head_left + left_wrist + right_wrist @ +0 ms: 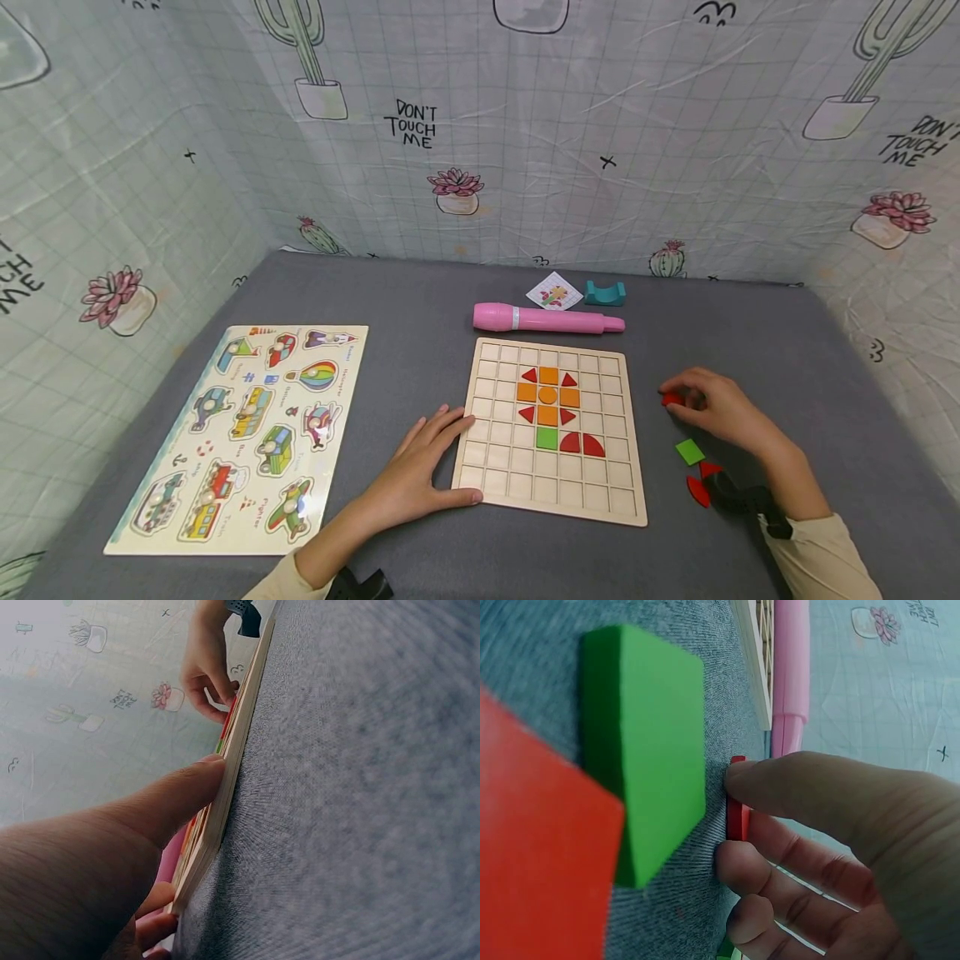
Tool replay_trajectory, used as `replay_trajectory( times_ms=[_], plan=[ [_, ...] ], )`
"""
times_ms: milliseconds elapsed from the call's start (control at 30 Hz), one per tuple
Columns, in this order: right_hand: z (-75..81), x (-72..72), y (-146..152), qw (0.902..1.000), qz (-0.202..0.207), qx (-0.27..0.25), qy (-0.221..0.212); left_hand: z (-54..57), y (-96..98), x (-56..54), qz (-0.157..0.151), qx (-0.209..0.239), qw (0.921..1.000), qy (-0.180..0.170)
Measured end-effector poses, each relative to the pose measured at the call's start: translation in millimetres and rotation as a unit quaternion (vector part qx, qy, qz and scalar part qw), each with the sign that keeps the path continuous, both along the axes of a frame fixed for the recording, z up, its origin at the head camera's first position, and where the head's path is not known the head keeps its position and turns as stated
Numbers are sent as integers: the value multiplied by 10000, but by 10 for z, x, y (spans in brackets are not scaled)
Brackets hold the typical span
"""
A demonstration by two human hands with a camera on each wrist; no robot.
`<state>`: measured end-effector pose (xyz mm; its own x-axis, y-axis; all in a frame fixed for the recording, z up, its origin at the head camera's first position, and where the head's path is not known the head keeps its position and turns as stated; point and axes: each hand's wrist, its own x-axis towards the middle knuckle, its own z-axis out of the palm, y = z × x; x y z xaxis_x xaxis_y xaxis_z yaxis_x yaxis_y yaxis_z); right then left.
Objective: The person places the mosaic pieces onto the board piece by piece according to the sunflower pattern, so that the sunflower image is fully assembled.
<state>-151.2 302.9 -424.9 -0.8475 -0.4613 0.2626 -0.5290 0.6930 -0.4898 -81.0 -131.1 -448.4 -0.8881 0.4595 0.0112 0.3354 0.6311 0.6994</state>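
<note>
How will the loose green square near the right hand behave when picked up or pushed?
The green square looks stiff, with crisp edges and thick sides. Lying flat on the gray cloth, it should slide rather than roll or tip. It's probably light, being small beside the right hand.

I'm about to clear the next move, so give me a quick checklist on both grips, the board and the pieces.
1. Left grip steadying the board: ok, touching its left edge.
2. Right grip on the red piece: ok, pinching it.
3. Red piece lifted off the cloth: cannot tell.
4. Cells left of the placed green square: ok, bare.
5. Loose green square in view: ok, right of the board.
6. Picture card details readable: not ok, too small.
</note>
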Motion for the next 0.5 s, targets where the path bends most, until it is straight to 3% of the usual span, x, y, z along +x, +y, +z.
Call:
replay_trajectory(
  times_ms=[500],
  plan=[
    [65,30,-113,9981,212,-110,-566,-9,-5,4,6,25,10000,9]
  ],
)
